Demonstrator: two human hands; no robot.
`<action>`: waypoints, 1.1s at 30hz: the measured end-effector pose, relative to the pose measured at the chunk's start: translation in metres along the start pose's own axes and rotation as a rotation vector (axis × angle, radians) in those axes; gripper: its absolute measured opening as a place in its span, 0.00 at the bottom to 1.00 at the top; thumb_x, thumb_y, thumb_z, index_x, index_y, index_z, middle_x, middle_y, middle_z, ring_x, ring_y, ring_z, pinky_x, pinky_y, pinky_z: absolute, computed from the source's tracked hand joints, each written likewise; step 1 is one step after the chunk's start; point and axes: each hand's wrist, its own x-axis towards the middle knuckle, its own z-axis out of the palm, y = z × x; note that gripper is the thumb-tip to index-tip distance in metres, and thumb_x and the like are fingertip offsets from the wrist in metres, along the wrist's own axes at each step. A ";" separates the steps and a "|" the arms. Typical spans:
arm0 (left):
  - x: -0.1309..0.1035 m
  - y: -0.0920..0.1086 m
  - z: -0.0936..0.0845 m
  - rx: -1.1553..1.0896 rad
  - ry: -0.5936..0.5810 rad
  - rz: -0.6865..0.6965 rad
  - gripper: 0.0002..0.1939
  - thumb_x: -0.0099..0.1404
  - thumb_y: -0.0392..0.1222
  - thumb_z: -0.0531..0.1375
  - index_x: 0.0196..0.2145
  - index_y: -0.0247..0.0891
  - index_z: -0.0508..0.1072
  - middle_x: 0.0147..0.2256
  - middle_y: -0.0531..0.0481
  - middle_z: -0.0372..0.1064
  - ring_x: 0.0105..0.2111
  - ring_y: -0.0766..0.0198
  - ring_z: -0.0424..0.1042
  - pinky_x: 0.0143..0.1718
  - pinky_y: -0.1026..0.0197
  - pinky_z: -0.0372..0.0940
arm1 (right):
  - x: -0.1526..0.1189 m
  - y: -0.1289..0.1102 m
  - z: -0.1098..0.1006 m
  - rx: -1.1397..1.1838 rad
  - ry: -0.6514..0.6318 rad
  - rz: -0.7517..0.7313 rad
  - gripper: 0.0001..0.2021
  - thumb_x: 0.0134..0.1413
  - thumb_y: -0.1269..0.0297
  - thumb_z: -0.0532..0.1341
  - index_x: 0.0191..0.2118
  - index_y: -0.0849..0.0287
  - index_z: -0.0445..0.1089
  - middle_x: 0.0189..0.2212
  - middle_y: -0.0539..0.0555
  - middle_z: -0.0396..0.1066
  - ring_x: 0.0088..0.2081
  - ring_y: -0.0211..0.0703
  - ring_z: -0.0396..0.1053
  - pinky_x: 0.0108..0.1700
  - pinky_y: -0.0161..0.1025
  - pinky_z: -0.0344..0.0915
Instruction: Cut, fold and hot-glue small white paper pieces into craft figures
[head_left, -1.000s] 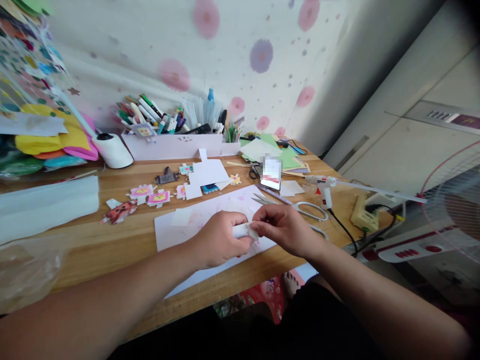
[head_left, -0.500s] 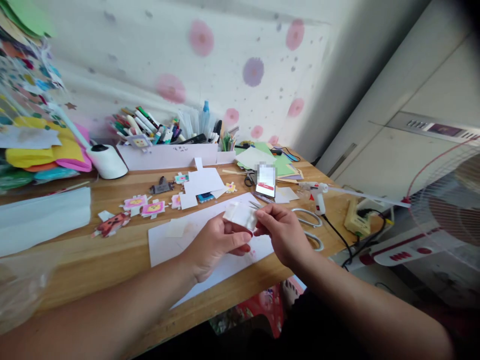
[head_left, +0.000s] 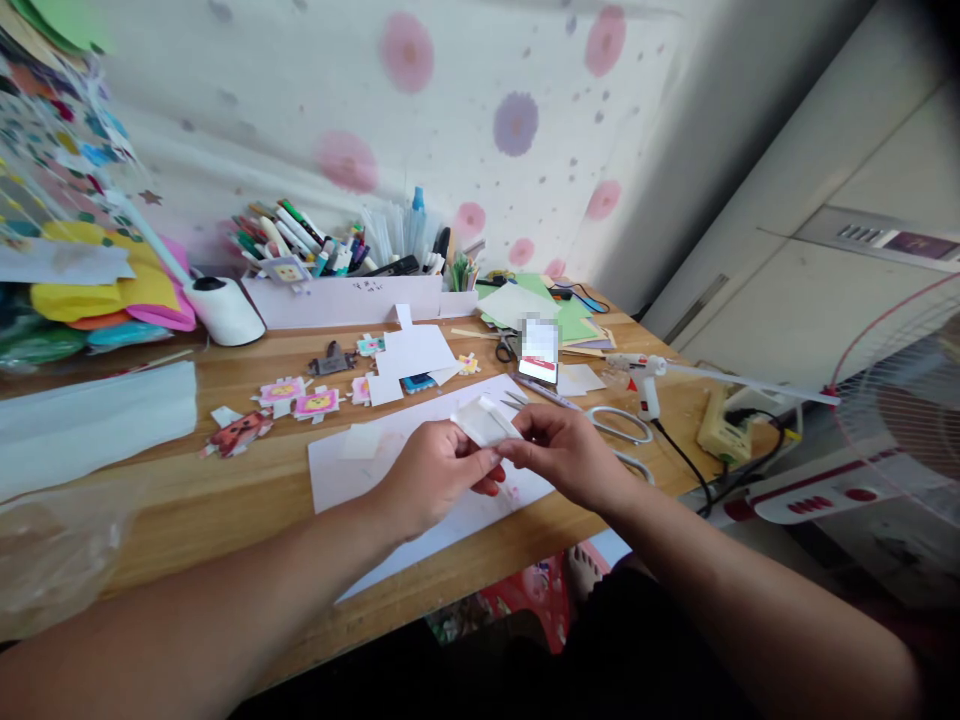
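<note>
A small folded white paper piece is held up over a large white sheet on the wooden table. My left hand grips it from the left, thumb along its near edge and fingers underneath. From the right, my right hand pinches its near right corner between thumb and fingers. Both thumbs nearly meet there. Just behind the right hand lie grey-handled scissors, their blade tips showing past the fingers. The underside of the paper piece is hidden.
Several paper cut-outs and white cardboard pieces lie behind the sheet. A phone stands near dark-handled scissors. On the right are a hot glue gun, a power strip and a fan. A pen box lines the back.
The paper piece has been tilted and turned in my fingers. My right hand has shifted its pinch to the near corner, closer to the left thumb. The view has shifted slightly.
</note>
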 end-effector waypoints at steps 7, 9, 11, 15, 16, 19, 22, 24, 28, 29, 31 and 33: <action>-0.001 0.009 -0.004 0.119 -0.146 0.053 0.06 0.57 0.35 0.62 0.24 0.33 0.75 0.23 0.50 0.72 0.24 0.68 0.71 0.26 0.66 0.69 | -0.004 0.001 0.002 0.338 -0.047 0.113 0.15 0.42 0.58 0.69 0.20 0.60 0.64 0.16 0.47 0.67 0.20 0.33 0.62 0.25 0.33 0.57; 0.000 0.008 -0.006 0.058 -0.188 0.030 0.05 0.57 0.37 0.62 0.27 0.32 0.76 0.24 0.50 0.72 0.23 0.67 0.71 0.26 0.65 0.69 | -0.004 0.003 0.001 0.424 -0.083 0.144 0.15 0.42 0.58 0.70 0.21 0.61 0.65 0.16 0.47 0.68 0.19 0.33 0.63 0.25 0.32 0.59; 0.001 0.005 -0.008 -0.009 -0.222 -0.005 0.06 0.56 0.39 0.63 0.29 0.32 0.76 0.23 0.50 0.72 0.23 0.68 0.70 0.26 0.65 0.69 | -0.004 0.004 -0.004 0.480 -0.166 0.193 0.15 0.43 0.56 0.69 0.23 0.61 0.67 0.17 0.48 0.69 0.20 0.34 0.66 0.27 0.34 0.62; 0.003 0.000 -0.010 -0.069 -0.256 -0.056 0.09 0.55 0.42 0.65 0.31 0.31 0.76 0.23 0.51 0.71 0.22 0.69 0.69 0.25 0.65 0.68 | -0.006 0.005 -0.013 0.477 -0.218 0.213 0.14 0.44 0.56 0.68 0.26 0.62 0.70 0.19 0.49 0.70 0.21 0.34 0.67 0.28 0.33 0.64; 0.004 -0.001 -0.010 -0.082 -0.254 -0.057 0.09 0.55 0.42 0.66 0.31 0.31 0.75 0.24 0.51 0.71 0.22 0.69 0.69 0.25 0.65 0.68 | -0.006 0.005 -0.014 0.453 -0.193 0.191 0.13 0.45 0.57 0.68 0.26 0.62 0.70 0.19 0.49 0.70 0.21 0.33 0.66 0.27 0.33 0.63; 0.005 -0.001 -0.011 -0.120 -0.250 -0.048 0.10 0.52 0.40 0.67 0.31 0.31 0.74 0.26 0.50 0.72 0.24 0.68 0.71 0.26 0.65 0.68 | -0.008 0.006 -0.012 0.411 -0.123 0.137 0.13 0.46 0.59 0.68 0.22 0.62 0.68 0.17 0.48 0.69 0.21 0.31 0.64 0.27 0.31 0.61; 0.005 -0.002 -0.010 -0.128 -0.225 -0.041 0.11 0.51 0.38 0.68 0.31 0.31 0.73 0.26 0.50 0.72 0.26 0.67 0.71 0.28 0.64 0.69 | -0.009 0.008 -0.009 0.413 -0.064 0.113 0.13 0.47 0.58 0.67 0.22 0.61 0.68 0.17 0.48 0.69 0.21 0.32 0.64 0.27 0.32 0.61; 0.005 -0.002 -0.009 -0.111 -0.191 -0.031 0.09 0.54 0.39 0.67 0.29 0.31 0.72 0.25 0.50 0.72 0.25 0.67 0.72 0.28 0.64 0.69 | -0.008 0.008 -0.007 0.414 -0.048 0.115 0.13 0.48 0.57 0.66 0.23 0.61 0.68 0.18 0.48 0.69 0.22 0.33 0.65 0.28 0.33 0.62; 0.004 -0.003 -0.010 -0.089 -0.127 -0.016 0.09 0.55 0.39 0.65 0.24 0.33 0.70 0.22 0.51 0.72 0.22 0.68 0.71 0.26 0.64 0.68 | -0.008 0.006 -0.007 0.350 -0.051 0.116 0.12 0.45 0.57 0.68 0.26 0.61 0.68 0.20 0.47 0.69 0.22 0.33 0.65 0.27 0.33 0.62; 0.004 -0.003 -0.010 -0.087 -0.125 -0.007 0.09 0.55 0.38 0.65 0.23 0.33 0.69 0.22 0.52 0.72 0.22 0.68 0.71 0.25 0.65 0.68 | -0.008 0.005 -0.007 0.322 -0.046 0.107 0.12 0.44 0.58 0.68 0.26 0.61 0.68 0.20 0.47 0.69 0.23 0.33 0.65 0.27 0.33 0.61; 0.003 -0.003 -0.010 -0.068 -0.142 0.006 0.08 0.54 0.38 0.64 0.22 0.33 0.69 0.21 0.52 0.71 0.22 0.68 0.70 0.25 0.65 0.67 | -0.009 0.003 -0.007 0.274 -0.037 0.091 0.12 0.43 0.59 0.69 0.26 0.60 0.68 0.20 0.47 0.68 0.23 0.33 0.64 0.27 0.33 0.59; 0.003 -0.002 -0.009 -0.040 -0.159 0.006 0.08 0.54 0.38 0.64 0.23 0.34 0.69 0.20 0.52 0.70 0.22 0.68 0.70 0.26 0.64 0.68 | -0.009 0.001 -0.006 0.252 -0.025 0.084 0.12 0.43 0.59 0.68 0.23 0.60 0.68 0.19 0.47 0.68 0.23 0.34 0.64 0.28 0.34 0.59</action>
